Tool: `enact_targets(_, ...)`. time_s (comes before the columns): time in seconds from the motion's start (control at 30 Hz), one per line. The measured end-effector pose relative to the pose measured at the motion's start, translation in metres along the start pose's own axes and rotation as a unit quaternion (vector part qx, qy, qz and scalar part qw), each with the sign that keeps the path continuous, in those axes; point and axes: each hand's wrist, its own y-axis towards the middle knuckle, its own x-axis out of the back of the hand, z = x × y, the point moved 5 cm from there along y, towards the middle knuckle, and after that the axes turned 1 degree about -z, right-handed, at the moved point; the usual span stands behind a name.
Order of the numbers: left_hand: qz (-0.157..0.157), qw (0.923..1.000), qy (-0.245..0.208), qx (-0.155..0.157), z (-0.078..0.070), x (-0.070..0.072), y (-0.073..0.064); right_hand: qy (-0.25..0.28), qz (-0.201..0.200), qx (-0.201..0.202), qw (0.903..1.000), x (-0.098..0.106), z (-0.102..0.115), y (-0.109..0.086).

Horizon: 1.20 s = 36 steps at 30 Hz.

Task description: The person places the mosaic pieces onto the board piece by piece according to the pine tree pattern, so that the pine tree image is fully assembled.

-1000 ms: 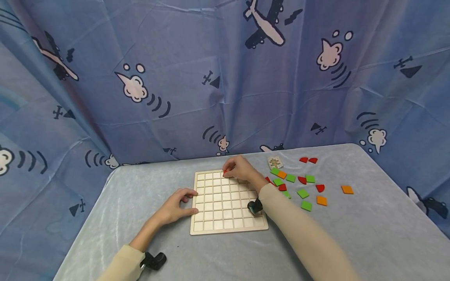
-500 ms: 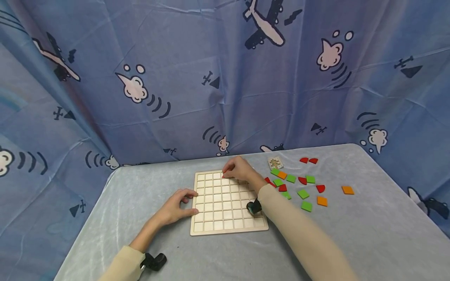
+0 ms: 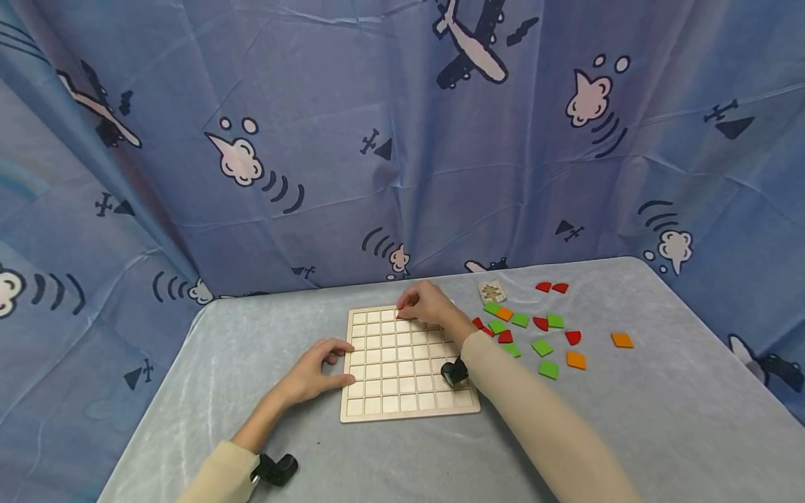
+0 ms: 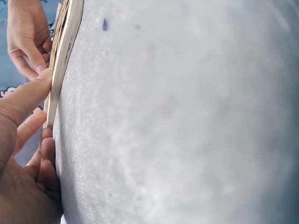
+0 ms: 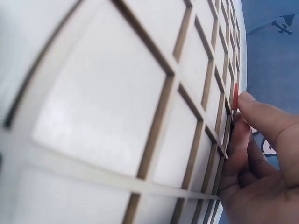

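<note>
Board [image 3: 405, 367]: square, pale, apparently wooden and stiff, with raised gridlines; steady it by the rim.
Red piece [image 5: 235, 97]: at the board's twelve o'clock; looks light, rigid, perhaps slick; best pinched by thin edges.
Right hand [image 3: 429, 304]: thumb and fingertips nearly together, pinching the red piece.
Left hand [image 3: 310, 372]: thumb and fingers well apart, touching the board's nine o'clock edge.
Cloth [image 3: 654, 405]: grey, soft-looking.

The right hand [image 3: 429, 302] hides most of the red piece [image 5: 235, 96], so its outline cannot be told, and also covers cells at the board's [image 3: 382, 377] far right. In the right wrist view the board's nearest cells are blurred and run out of frame. The left wrist view crops the left hand [image 4: 25, 179]. The card's [image 3: 492, 291] pattern is too small to read.
</note>
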Motion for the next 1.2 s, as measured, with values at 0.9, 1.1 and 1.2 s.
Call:
enact_targets(0.9, 0.006, 0.9999, -0.005, 0.009, 0.003, 0.001, 0.000, 0.008, 0.010, 0.034, 0.9993, 0.091, -0.023, -0.052)
enact_targets(1.1, 0.007, 0.9999, -0.006, 0.011, 0.003, 0.000, 0.001, 0.006, -0.008, -0.013, 0.9999, 0.117, -0.047, -0.069)
enact_targets(1.2, 0.009, 0.9999, -0.006, 0.009, 0.003, 0.000, 0.001, -0.002, -0.016, -0.030, 0.9994, 0.125, -0.058, -0.075)
